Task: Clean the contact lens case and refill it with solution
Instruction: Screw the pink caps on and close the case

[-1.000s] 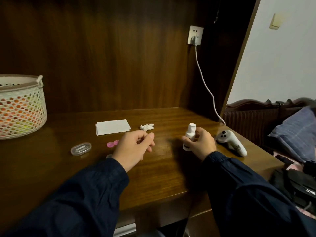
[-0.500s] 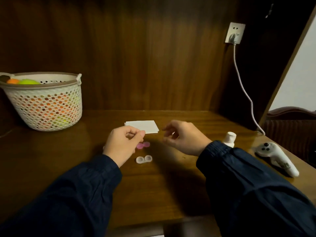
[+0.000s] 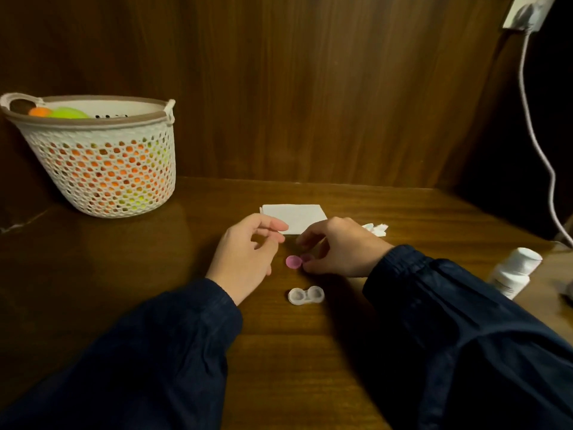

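Gleaming under dim light, the dark wooden tabletop (image 3: 155, 290) carries a perforated white basket (image 3: 102, 169) and folded tissue (image 3: 294, 217). The translucent twin-well lens case (image 3: 305, 295) lies uncapped below both hands. The right hand (image 3: 341, 252) pinches pink caps (image 3: 294, 262); the left hand (image 3: 248, 252) curls loosely, empty.

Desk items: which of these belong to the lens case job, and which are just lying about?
For the job:
lens case, uncapped
pink caps by the right hand
solution bottle
folded tissue
crumpled tissue

Lying about:
basket of coloured items
wall plug and cable
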The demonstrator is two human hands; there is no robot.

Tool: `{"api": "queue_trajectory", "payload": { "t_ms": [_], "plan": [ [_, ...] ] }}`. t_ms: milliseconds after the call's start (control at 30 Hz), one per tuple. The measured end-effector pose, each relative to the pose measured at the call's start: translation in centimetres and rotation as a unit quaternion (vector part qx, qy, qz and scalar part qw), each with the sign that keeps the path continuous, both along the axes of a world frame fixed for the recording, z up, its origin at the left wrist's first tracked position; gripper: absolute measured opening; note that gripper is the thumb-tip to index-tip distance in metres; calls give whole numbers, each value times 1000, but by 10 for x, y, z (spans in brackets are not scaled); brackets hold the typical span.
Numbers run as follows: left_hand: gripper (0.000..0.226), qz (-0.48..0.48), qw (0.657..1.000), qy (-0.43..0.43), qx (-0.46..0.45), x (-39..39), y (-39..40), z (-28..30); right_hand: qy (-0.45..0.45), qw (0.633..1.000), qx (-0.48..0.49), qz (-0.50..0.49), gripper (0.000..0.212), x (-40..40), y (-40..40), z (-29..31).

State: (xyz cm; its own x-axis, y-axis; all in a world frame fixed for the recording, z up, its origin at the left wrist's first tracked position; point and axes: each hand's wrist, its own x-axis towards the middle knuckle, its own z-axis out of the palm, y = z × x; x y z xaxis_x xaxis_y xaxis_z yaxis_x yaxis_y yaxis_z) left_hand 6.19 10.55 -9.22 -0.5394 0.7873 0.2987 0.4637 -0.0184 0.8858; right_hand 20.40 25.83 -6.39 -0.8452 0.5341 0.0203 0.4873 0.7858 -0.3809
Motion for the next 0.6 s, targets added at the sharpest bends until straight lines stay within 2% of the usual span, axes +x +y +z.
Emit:
{"api": "queue_trajectory", "payload": {
  "t_ms": [233,333,467,600],
  "plan": [
    [23,-15,999,31,16,4,-4,5,65,998,-2,1,33,8,2,-10],
    [20,-11,1000,21,6,6,-4,6,171,985,22,-16,30,18,-3,-8],
    [16,-27,999,-32,3,11,-5,10,353,930,-102,6,34,31,-17,-7],
    [26,-92,988,-121,-10,12,-6,13,379,908,-168,58,40,35,-30,-9]
  ]
}}
